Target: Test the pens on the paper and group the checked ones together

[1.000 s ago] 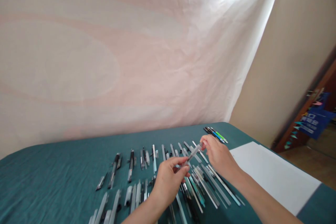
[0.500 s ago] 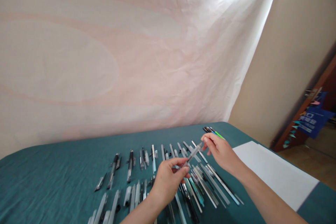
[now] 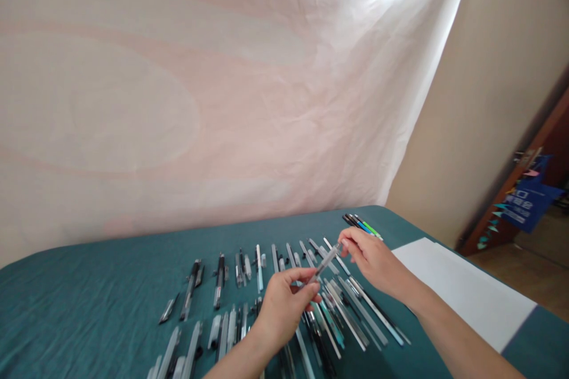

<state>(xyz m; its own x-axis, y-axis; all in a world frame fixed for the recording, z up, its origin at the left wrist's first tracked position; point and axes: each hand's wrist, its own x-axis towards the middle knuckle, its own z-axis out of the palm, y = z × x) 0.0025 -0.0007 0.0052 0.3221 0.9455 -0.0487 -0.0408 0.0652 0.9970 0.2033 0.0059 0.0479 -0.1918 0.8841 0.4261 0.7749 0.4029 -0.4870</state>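
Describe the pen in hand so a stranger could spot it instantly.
Start at the green table. Right of centre above it, the left hand pinches a clear pen that slants up toward the right hand. Other pens lie on the table; only this is held.

Pen parts (image 3: 219, 284) in rows on the tablecloth (image 3: 89, 296) (paper sheets (image 3: 466, 290) to their right), curtain (image 3: 222, 100) behind.

White lettering (image 3: 520, 204) on blue hanging cloth (image 3: 546, 195), too blurred to read
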